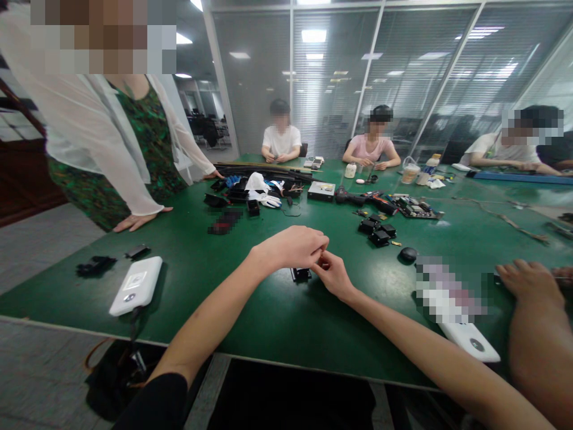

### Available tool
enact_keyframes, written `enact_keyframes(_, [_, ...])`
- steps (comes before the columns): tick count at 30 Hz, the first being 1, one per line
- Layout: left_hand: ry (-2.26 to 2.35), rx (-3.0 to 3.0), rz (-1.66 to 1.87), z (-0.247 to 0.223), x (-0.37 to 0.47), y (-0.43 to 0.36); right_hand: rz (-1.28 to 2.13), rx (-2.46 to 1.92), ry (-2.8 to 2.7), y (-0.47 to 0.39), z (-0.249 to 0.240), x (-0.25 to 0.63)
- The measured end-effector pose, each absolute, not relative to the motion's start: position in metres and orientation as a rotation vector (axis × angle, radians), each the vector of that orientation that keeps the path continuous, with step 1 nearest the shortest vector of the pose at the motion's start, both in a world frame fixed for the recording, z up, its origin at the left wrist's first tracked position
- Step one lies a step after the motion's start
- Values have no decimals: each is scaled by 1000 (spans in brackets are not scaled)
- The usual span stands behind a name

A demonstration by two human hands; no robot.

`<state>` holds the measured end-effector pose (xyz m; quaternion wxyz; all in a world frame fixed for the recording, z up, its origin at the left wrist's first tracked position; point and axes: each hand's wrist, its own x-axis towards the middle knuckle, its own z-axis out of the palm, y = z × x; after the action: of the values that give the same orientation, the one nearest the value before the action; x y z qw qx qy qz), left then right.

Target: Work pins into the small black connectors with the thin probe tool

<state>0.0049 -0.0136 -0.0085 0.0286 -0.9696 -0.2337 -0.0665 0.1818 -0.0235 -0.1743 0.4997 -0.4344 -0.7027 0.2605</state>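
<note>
Both hands (293, 246) curled in near-closed pinches, anything gripped untellable, beside a black part (301, 275); work seemingly underway, remainder unclear.

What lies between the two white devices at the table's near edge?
In the head view, green tabletop, crossed by two forearms; the left hand and right hand come together there, a small black part showing below the left.

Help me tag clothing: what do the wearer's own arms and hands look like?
The left arm has a black sleeve ending near the elbow; the right arm is bare to the frame's edge. The left hand and right hand are gloveless, with no watch visible.
</note>
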Motion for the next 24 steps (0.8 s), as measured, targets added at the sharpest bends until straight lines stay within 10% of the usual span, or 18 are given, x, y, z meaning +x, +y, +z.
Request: enact_keyframes(24, [-660, -3022, -171, -8, 5, -13, 661, -1049, -1703, -23, -175, 182])
